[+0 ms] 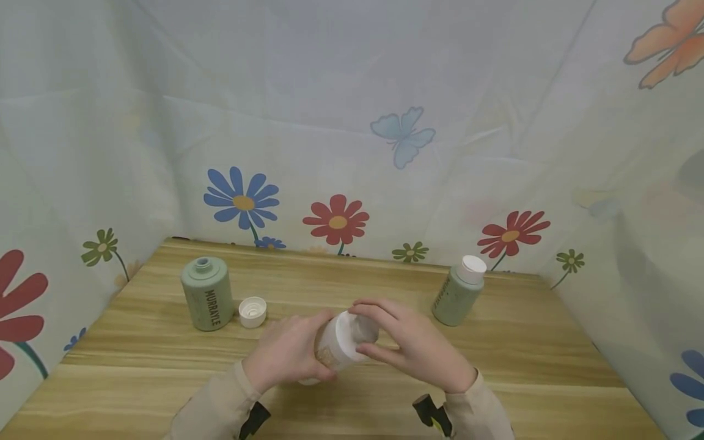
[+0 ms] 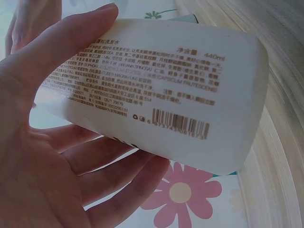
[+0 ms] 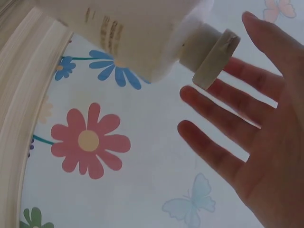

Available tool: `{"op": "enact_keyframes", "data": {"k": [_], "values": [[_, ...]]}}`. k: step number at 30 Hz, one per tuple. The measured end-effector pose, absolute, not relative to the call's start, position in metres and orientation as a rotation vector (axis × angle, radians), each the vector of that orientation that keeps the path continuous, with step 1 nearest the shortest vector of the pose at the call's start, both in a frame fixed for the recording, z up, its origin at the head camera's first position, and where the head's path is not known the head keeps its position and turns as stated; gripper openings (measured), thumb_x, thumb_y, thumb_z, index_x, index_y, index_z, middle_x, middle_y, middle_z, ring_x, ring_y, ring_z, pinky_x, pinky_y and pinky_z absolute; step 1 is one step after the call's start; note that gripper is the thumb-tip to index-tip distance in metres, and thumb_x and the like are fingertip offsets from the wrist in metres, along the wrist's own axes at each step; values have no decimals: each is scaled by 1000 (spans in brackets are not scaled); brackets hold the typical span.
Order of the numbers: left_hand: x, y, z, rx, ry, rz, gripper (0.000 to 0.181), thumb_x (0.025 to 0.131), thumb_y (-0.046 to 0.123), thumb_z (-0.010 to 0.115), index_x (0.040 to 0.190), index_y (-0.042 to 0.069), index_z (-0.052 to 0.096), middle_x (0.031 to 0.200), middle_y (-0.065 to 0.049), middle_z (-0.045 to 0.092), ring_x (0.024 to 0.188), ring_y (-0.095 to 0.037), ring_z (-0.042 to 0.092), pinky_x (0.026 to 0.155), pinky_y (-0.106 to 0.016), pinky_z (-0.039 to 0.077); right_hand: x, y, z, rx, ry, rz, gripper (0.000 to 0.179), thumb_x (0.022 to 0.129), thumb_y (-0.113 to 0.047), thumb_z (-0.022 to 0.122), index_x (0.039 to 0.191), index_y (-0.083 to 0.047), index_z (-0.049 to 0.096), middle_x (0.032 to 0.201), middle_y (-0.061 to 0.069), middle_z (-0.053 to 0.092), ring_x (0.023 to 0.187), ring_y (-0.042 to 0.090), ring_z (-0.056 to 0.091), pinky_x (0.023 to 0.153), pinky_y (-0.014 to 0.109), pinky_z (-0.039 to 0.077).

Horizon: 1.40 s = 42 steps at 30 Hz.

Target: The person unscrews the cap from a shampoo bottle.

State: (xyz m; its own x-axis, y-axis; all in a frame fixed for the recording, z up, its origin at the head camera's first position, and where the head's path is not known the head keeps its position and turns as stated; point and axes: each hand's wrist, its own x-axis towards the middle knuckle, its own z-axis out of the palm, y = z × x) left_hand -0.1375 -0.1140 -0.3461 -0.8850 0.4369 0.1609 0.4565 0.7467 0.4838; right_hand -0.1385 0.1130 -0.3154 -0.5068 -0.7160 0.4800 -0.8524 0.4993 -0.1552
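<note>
My left hand [image 1: 291, 351] grips a white shampoo bottle [image 2: 213, 152] round its body and holds it tilted, top towards the right. Small brown print and a barcode show on its back in the left wrist view. At the bottle's top is a pale cap [image 3: 216, 59] with a wider end. My right hand [image 1: 418, 345] is at that cap, its thumb on one side and the fingers on the other. In the right wrist view those fingers are spread and nearly straight, with a gap between the thumb and the cap.
On the wooden table [image 1: 137, 348] at left stands a green bottle [image 1: 208, 296] with its neck uncovered. A loose white cap [image 1: 253, 312] lies beside it. At right is another green bottle [image 1: 458, 296], topped by a white cap. Flower-printed cloth [image 1: 308, 146] hangs behind.
</note>
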Motion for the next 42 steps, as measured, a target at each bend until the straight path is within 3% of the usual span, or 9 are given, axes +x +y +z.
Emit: {"op": "enact_keyframes", "data": {"k": [5,13,26,34,42], "values": [[-138,-113,-346,-743,-2898,-822,77,54,35,91,121,13,59,99,-5,72,81,-19,65,64,-42,52,-140,115,-316,1155,-2413,505,42,88,-40,68,122,-17,61,111,-7,67,94,6,66,79,24,55],[-139,-112,-346,-746,-2901,-850,76,56,33,91,121,12,58,102,-6,72,83,-20,65,69,-43,53,-141,116,-316,1208,-2395,529,34,86,-34,73,113,-16,64,101,-9,66,84,0,61,74,17,52],[-139,-110,-346,-743,-2910,-820,73,56,32,90,119,13,57,98,-7,71,80,-19,64,64,-42,52,-143,124,-314,1446,-2300,519,48,79,-9,77,123,-14,60,121,0,63,107,12,63,88,23,53],[-138,-111,-346,-731,-2902,-820,72,55,31,90,117,13,58,97,-6,71,80,-19,64,65,-42,51,-142,122,-312,1348,-2432,519,50,91,-37,65,134,-14,54,126,-3,63,111,10,62,91,28,53],[-137,-111,-349,-739,-2893,-810,71,55,32,90,115,14,58,98,-5,71,81,-18,64,65,-42,52,-139,117,-316,1192,-2490,434,40,90,-45,63,118,-16,61,102,-8,68,84,1,61,73,19,52]]}}
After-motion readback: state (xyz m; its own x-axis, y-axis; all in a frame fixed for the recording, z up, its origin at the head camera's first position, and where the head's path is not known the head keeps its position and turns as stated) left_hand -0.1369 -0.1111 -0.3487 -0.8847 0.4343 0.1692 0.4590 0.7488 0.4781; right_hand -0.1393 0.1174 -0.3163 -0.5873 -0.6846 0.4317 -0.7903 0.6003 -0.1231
